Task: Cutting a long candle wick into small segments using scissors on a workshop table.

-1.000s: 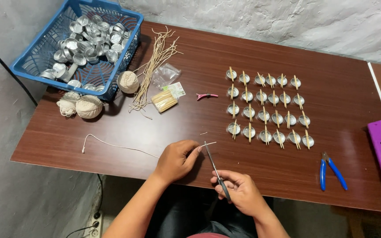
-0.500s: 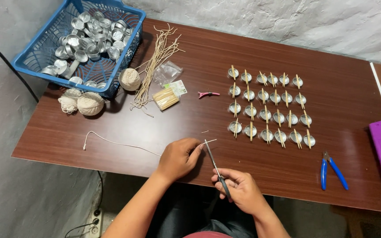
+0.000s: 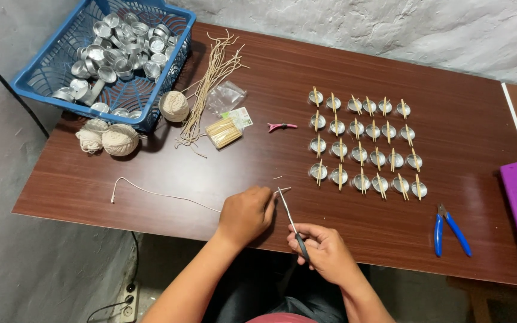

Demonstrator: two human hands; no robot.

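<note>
Brown wooden table (image 3: 151,179) spread with work. Far left: blue plastic basket (image 3: 43,84) heaped with small metal cups (image 3: 121,51), twine balls (image 3: 119,139) beside it. Centre right: rows of filled cups with sticks (image 3: 363,143) laid across. Near right edge: blue-handled pliers (image 3: 450,230). At near edge: left hand (image 3: 245,214) pinching end of white cord (image 3: 163,195) trailing leftward; right hand (image 3: 325,251) closed around scissors (image 3: 291,222), blades reaching the cord end just beside left fingertips.
</note>
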